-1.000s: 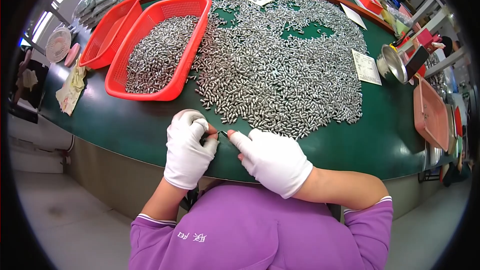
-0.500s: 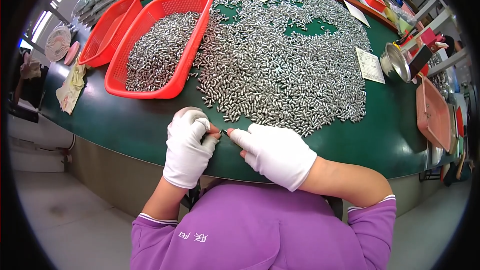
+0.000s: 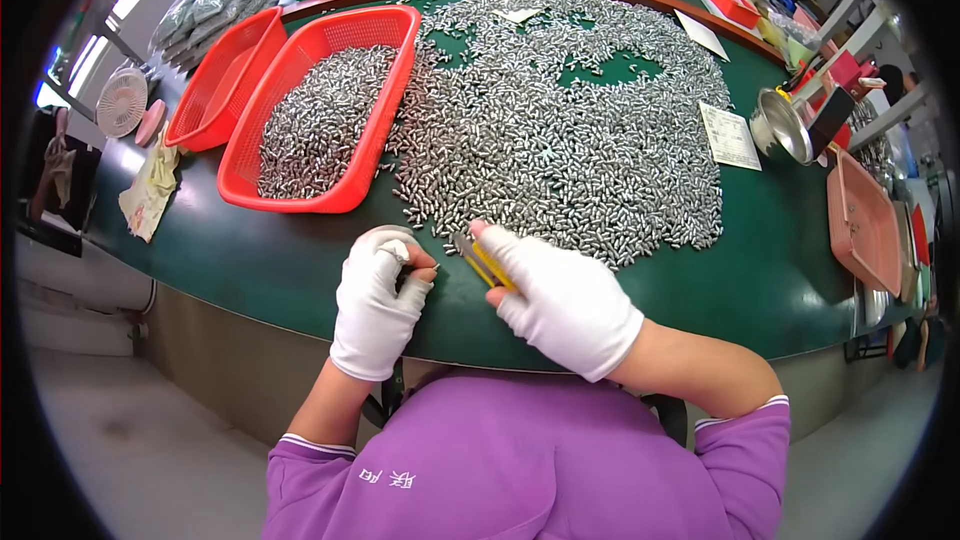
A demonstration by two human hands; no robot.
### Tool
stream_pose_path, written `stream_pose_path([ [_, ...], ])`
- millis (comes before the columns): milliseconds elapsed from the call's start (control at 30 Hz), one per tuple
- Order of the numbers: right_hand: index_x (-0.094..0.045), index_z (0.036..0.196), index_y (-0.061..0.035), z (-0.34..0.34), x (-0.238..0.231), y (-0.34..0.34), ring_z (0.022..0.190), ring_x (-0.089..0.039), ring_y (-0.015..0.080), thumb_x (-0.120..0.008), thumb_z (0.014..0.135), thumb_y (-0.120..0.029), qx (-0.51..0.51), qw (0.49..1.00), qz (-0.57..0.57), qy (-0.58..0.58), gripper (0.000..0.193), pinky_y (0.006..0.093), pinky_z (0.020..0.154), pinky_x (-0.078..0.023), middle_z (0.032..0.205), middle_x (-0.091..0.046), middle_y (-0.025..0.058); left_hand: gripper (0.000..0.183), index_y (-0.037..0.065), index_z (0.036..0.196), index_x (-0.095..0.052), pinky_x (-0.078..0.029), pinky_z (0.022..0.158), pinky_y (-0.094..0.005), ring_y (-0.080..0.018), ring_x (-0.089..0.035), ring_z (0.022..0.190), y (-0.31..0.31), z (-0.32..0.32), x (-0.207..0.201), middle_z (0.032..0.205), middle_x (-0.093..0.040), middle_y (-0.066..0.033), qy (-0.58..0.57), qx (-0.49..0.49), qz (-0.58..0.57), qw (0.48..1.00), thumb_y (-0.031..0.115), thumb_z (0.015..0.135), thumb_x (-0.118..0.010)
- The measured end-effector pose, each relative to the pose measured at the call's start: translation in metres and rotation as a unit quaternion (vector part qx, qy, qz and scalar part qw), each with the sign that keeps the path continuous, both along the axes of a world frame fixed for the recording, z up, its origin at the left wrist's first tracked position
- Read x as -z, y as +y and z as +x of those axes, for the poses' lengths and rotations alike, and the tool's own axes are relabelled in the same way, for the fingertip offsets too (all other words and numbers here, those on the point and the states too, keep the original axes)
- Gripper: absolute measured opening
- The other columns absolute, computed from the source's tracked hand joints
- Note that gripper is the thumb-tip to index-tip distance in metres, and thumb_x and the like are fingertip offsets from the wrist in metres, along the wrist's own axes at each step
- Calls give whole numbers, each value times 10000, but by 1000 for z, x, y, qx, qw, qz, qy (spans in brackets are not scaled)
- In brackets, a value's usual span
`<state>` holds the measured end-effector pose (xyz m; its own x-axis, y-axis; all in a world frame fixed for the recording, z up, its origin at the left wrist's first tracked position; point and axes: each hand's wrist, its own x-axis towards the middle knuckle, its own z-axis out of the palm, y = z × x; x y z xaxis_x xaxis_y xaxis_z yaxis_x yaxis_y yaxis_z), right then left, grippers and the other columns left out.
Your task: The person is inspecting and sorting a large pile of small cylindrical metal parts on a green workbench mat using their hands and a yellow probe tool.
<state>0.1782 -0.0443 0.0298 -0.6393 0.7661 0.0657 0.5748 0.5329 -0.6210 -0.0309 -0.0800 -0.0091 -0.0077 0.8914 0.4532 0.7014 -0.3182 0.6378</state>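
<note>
Yellow and grey, a slim tool sits gripped in the right hand near the frame's centre; left of it, the left hand pinches a tiny piece, mostly hidden from me. Above both, silver metal pieces blanket the green counter.

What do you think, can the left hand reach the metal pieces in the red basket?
Probably yes: the left hand is near the red basket, whose top is open, and nothing visible blocks the metal pieces. Its fingers seem to pinch something small.
</note>
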Motion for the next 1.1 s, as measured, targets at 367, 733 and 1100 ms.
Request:
stream_pose_path([
  [367,-497,1167,-62,17,-16,18,668,-492,54,-652,910,-245,94,825,-430,353,351,202,575,-407,874,-559,-1,251,68,893,-523,-468,614,-361,-266,-593,710,35,44,-41,782,-573,-74,-9,167,168,971,-38,738,-690],
  [733,-603,1060,-35,21,-11,19,776,-562,60,-636,856,-37,129,906,-208,345,207,222,705,-483,858,-616,1,248,65,904,-553,-484,709,-368,-289,-596,780,40,53,-38,876,-593,-102,-3,181,129,975,-28,733,-707],
  [1100,-629,1125,-59,182,-10,70,925,-654,325,-592,813,-12,425,835,342,-68,318,371,843,-513,1034,-662,153,140,58,976,-494,-494,885,-316,-191,-618,973,53,37,-30,1044,-615,-100,-523,229,-293,767,117,923,-609],
])
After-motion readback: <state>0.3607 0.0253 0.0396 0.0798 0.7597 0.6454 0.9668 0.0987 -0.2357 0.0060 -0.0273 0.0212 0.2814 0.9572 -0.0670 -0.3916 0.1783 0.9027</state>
